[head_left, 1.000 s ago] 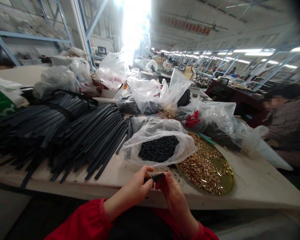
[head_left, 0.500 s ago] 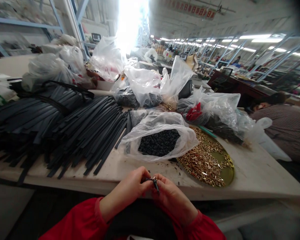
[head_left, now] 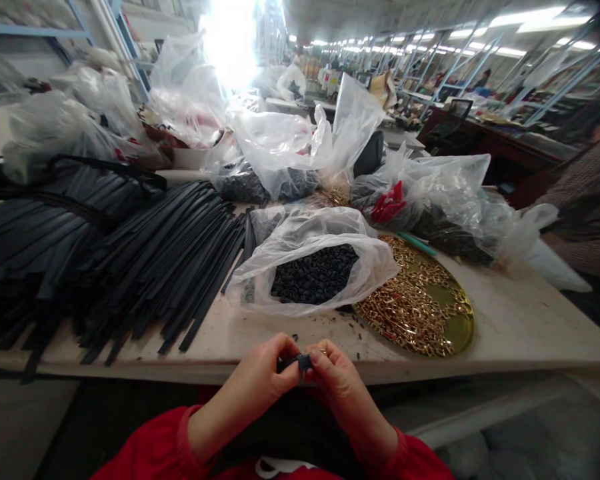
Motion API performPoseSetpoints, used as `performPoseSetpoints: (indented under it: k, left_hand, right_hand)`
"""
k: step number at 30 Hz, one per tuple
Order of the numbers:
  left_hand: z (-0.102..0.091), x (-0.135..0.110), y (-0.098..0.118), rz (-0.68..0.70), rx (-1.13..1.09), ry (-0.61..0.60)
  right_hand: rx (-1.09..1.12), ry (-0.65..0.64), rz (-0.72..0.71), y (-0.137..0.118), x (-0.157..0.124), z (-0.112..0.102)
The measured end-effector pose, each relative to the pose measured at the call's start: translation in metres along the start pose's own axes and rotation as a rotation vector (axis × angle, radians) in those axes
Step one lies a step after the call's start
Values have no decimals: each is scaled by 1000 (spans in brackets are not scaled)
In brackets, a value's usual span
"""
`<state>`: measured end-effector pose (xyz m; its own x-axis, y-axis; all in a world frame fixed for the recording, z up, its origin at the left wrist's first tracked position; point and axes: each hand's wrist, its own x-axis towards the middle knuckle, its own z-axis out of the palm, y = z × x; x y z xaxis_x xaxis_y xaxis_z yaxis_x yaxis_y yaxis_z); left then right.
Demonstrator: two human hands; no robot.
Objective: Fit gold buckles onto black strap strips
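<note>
At the table's front edge, my left hand and my right hand meet, both closed with thumbs and fingers pinching. Between them is a short black strap, its folded end showing. A small glint of gold metal shows by my right fingertips, too small to make out. Just beyond my hands, an open clear plastic bag holds many small black loops. To its right, a round gold tray carries a heap of small gold metal buckles.
Long black strips lie in a thick bundle across the left of the table. Filled plastic bags line the back, one with a red piece. A teal tool rests by the tray. At far right is a person's checked sleeve.
My fingers have turned the strap, so its folded end now faces up rather than a thin end pointing down. The gold glint is less exposed. The view has shifted slightly; the person at right has moved.
</note>
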<state>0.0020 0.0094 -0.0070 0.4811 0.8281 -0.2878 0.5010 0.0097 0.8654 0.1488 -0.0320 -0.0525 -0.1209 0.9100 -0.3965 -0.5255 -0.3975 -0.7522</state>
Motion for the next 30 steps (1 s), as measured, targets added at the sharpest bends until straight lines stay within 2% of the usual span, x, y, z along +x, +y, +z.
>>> performPoseSetpoints:
  k: [2, 4, 9, 11, 16, 20, 23, 28, 30]
  left_hand:
    - [3, 3, -1, 15, -9, -10]
    - [6, 6, -3, 11, -41, -19]
    - [5, 2, -4, -86, -166, -69]
    - [3, -2, -1, -132, -268, -100]
    - [2, -11, 4, -287, -568, -144]
    - [3, -16, 4, -296, -600, -154]
    - [5, -21, 3, -294, -605, -161]
    - [4, -28, 7, -281, -692, -142]
    - [3, -29, 7, -273, -703, -151]
  right_hand:
    - [-96, 52, -81, -1, 1, -2]
    - [-147, 51, -108, -4, 0, -3]
    - [-36, -34, 58, -10, -10, -1]
    - [-27, -45, 70, -8, -11, 0]
    - [-158, 14, -55, 0, -8, 1]
    - [-363, -43, -100, -1, -14, -1]
    - [-418, -92, -47, -5, -21, 0]
    - [-165, -178, 162, -5, -22, 3]
    - [-211, -164, 167, -4, -22, 3]
